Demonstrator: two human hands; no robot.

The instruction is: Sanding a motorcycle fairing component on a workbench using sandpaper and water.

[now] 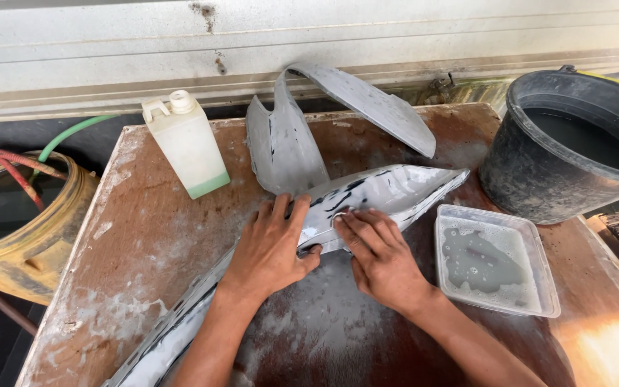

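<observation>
Left hand point(266, 251) flat on long grey body panel point(388, 190), fingers spread. Right hand point(381, 259) fingers together, pressing the panel. Wet table point(152, 236).

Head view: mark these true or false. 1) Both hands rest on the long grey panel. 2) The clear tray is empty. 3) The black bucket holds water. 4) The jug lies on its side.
1) True: the left hand and right hand press flat on the long grey panel.
2) False: the clear tray holds cloudy, soapy water.
3) True: dark water shows inside the black bucket.
4) False: the jug stands upright on the table.
</observation>
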